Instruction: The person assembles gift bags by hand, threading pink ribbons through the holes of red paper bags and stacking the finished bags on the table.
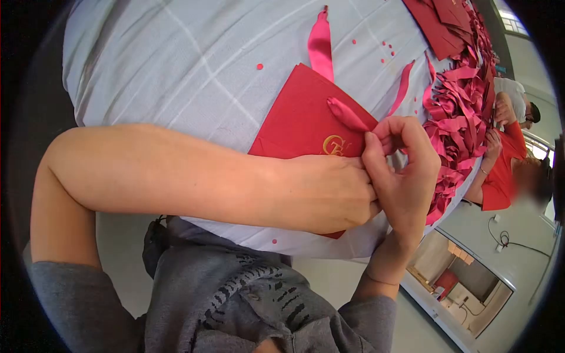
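Observation:
A red paper bag (294,112) with gold lettering lies flat on the cloth-covered table in front of me. One pink ribbon (347,115) comes out of a hole in the bag, and its loop runs to my right hand (406,170). The thumb and fingers of that hand are pinched together at the ribbon, by the bag's right edge. My left hand (332,191) lies across the lower part of the bag, its fingers curled in at the bag's edge and mostly hidden. Another pink ribbon (321,47) extends past the bag's far corner.
A large heap of pink ribbons (456,106) covers the table's right side, with a stack of red bags (438,26) at the far right. Small red paper dots (259,66) are scattered on the white tablecloth (176,65). A person in a red top (500,176) works beyond the heap.

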Tool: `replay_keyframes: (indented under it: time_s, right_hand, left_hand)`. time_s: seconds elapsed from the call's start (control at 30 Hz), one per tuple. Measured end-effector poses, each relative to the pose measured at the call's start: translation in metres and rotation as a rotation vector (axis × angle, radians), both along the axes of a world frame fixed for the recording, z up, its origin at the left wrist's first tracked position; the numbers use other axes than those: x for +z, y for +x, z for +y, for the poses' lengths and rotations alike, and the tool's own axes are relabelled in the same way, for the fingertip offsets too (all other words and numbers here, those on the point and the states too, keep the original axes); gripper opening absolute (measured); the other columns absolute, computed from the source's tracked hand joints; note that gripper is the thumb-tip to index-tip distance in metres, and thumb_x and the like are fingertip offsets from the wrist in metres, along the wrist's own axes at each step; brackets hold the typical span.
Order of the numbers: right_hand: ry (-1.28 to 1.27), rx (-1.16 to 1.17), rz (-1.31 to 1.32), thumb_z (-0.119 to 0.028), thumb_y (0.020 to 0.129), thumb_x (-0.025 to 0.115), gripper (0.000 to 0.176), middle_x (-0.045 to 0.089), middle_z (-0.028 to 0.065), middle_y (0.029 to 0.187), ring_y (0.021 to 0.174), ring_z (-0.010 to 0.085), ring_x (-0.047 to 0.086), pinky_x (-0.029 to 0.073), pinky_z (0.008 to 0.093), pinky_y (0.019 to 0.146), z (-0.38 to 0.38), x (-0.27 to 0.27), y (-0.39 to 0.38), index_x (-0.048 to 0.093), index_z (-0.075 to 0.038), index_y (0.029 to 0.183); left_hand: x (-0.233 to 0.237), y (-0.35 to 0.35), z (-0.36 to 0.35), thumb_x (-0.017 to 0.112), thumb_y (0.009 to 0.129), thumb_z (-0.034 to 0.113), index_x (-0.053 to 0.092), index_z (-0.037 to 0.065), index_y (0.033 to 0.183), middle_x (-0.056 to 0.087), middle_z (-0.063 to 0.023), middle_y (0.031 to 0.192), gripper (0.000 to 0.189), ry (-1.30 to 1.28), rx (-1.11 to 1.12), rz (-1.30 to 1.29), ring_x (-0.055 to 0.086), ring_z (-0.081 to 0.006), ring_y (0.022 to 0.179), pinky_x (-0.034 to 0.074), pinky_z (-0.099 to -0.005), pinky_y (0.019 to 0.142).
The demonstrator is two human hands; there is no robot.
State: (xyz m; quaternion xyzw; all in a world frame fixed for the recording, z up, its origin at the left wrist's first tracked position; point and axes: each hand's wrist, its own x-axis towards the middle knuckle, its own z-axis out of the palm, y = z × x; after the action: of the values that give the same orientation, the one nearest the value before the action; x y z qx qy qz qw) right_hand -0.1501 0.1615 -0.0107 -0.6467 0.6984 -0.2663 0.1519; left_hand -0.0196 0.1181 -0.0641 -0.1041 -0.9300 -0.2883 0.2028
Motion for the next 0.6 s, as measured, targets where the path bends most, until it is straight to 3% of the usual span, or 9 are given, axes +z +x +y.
replay_keyframes:
  time_s: [0.33,0.43,0.5,0.6]
  right_hand:
    - [0.063,-0.016,-0.064,0.005,0.071,0.065,0.015,0.051,0.0057,0.069,0.057,0.0127,0.047,0.041,0.0252,0.054,-0.002,0.002,0.001,0.052,0.001,0.077]
    - [0.138,0.013,-0.092,-0.001,0.082,0.064,0.011,0.051,-0.0022,0.073,0.064,0.0046,0.046,0.039,0.0186,0.059,-0.006,0.01,-0.003,0.053,0.0,0.085]
    - [0.063,0.005,-0.077,-0.002,0.081,0.066,0.013,0.053,-0.0001,0.074,0.064,0.0061,0.047,0.038,0.0203,0.057,-0.015,0.017,0.0,0.058,0.0,0.09]
    - [-0.031,0.047,-0.102,-0.007,0.08,0.068,0.015,0.055,0.006,0.076,0.063,0.0118,0.049,0.039,0.0249,0.056,-0.045,0.016,0.016,0.061,-0.001,0.092]
  left_hand:
    - [-0.003,-0.001,0.002,0.054,0.075,0.011,0.061,-0.001,0.09,0.065,-0.0123,0.087,0.021,-0.011,0.052,0.059,0.063,-0.0253,0.082,0.049,-0.0339,0.077]
    - [-0.007,-0.003,0.005,0.053,0.077,0.011,0.061,-0.003,0.098,0.064,-0.014,0.096,0.026,0.012,0.09,0.104,0.061,-0.0263,0.093,0.048,-0.0341,0.085]
    - [-0.012,-0.008,0.009,0.05,0.08,0.01,0.058,-0.005,0.105,0.062,-0.015,0.107,0.031,-0.121,0.208,0.259,0.057,-0.0265,0.105,0.043,-0.035,0.094]
    - [-0.011,-0.006,0.008,0.049,0.081,0.011,0.056,-0.007,0.111,0.059,-0.0155,0.113,0.036,-0.098,0.175,0.222,0.053,-0.0253,0.112,0.038,-0.0357,0.1]
